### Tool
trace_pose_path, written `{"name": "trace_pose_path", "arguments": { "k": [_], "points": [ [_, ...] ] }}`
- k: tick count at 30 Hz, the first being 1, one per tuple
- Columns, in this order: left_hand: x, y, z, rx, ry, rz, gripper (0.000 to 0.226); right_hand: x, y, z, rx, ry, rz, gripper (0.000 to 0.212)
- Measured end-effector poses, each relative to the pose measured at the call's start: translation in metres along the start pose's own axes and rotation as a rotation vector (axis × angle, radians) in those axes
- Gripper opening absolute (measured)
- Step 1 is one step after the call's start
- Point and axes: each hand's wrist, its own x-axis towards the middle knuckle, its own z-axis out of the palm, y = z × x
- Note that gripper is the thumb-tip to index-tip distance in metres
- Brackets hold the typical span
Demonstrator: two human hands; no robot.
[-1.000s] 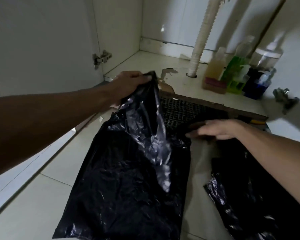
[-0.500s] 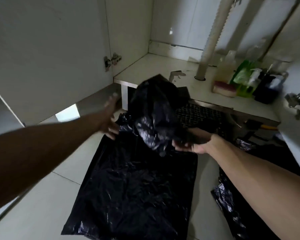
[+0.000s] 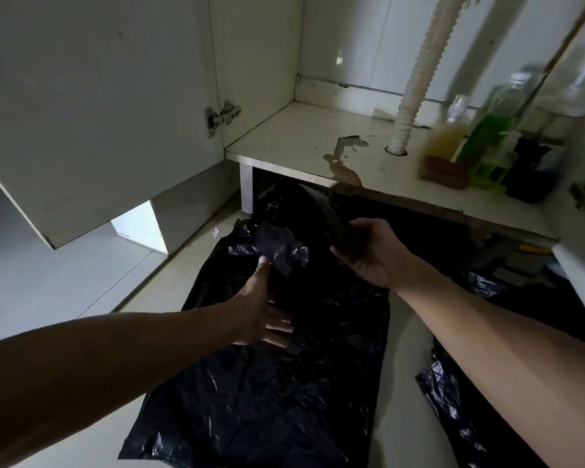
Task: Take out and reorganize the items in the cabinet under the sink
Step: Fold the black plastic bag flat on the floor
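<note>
Roughly midway: crinkled black plastic bags (image 3: 267, 393) out on the floor before the cabinet's front edge, left hand (image 3: 260, 309) loosely open on them, right hand (image 3: 368, 255) gripping a dark flat piece (image 3: 335, 217), bottles (image 3: 487, 136) remaining in the right rear corner.

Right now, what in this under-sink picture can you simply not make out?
Head view only:
- Bottles on the cabinet floor: blurred, labels unreadable.
- Dark object in the right hand: motion-blurred, too dark to identify.
- Left hand fingers: tips lost against the black plastic bag.
- Space below the cabinet floor: in shadow.
- Second black bag: cut off by the right arm and bottom edge.
- Drain hose: top cut off.
</note>
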Motion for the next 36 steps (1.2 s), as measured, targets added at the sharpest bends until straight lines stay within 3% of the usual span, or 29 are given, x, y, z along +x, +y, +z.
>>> {"name": "trace_pose_path", "arguments": {
  "k": [2, 5, 8, 10, 13, 18, 21, 23, 29, 31, 36],
  "points": [
    [-0.01, 0.006, 0.007, -0.088, -0.076, 0.033, 0.098, -0.005, 0.004, -0.002, -0.021, 0.027, 0.057, 0.033],
    [-0.019, 0.016, 0.023, -0.186, -0.144, 0.192, 0.051, -0.003, 0.014, -0.016, -0.17, 0.116, 0.213, 0.032],
    [-0.015, 0.03, 0.02, -0.172, 0.08, 0.396, 0.02, -0.001, 0.015, -0.04, -0.595, 0.27, 0.266, 0.016],
    [-0.012, 0.044, -0.001, -0.075, 0.214, 0.461, 0.021, -0.003, 0.014, -0.063, -0.757, 0.392, 0.267, 0.022],
    [-0.011, 0.051, -0.048, 0.151, 0.348, 0.436, 0.031, -0.017, 0.014, -0.085, -0.895, 0.466, 0.309, 0.012],
    [-0.024, 0.018, -0.109, 0.501, 0.39, 0.194, 0.029, -0.043, 0.048, -0.094, -1.043, 0.272, 0.648, 0.032],
    [-0.032, -0.006, -0.137, 0.666, 0.377, -0.02, 0.043, -0.052, 0.079, -0.09, -1.18, 0.16, 0.851, 0.024],
    [-0.044, -0.014, -0.145, 0.861, 0.341, -0.153, 0.038, -0.057, 0.093, -0.087, -1.144, 0.052, 0.944, 0.015],
    [-0.06, -0.027, -0.147, 1.28, 0.363, -0.365, 0.05, -0.054, 0.107, -0.091, -1.123, 0.07, 0.933, 0.009],
    [-0.06, -0.032, -0.143, 1.335, 0.341, -0.375, 0.044, -0.053, 0.11, -0.091, -1.174, 0.077, 0.944, 0.011],
    [-0.055, -0.041, -0.141, 1.335, 0.347, -0.19, 0.024, -0.05, 0.115, -0.094, -1.324, 0.166, 0.929, 0.018]
  ]
}}
